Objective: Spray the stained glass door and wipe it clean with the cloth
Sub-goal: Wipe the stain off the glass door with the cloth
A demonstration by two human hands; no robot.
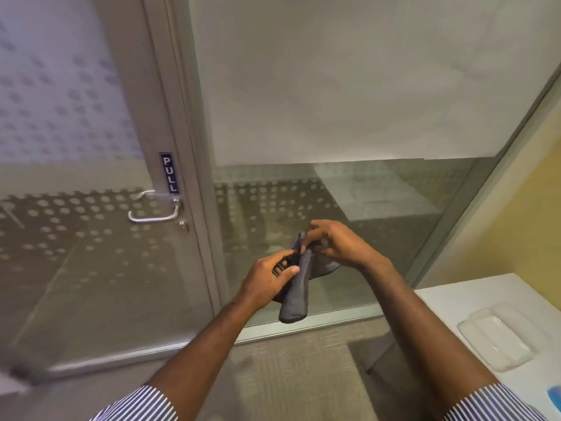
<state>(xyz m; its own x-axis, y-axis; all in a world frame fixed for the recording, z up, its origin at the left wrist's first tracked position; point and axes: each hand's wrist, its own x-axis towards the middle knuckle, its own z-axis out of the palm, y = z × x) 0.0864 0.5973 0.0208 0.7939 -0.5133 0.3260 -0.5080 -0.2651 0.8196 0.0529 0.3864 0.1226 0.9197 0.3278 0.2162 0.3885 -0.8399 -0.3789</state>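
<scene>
Folding the cloth before wiping.
My left hand and right hand each pinch the dark grey microfibre cloth; next, press it to the frosted dotted glass door.

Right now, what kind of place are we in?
Probably an office: a frosted glass door with a PULL sign and lever handle, glass partition beside it, striped carpet underfoot. Both hands hold a grey cloth.

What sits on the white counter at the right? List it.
On the white counter lies a clear plastic tray, apparently empty. A blue thing shows at the frame edge; the rest is cut off.
</scene>
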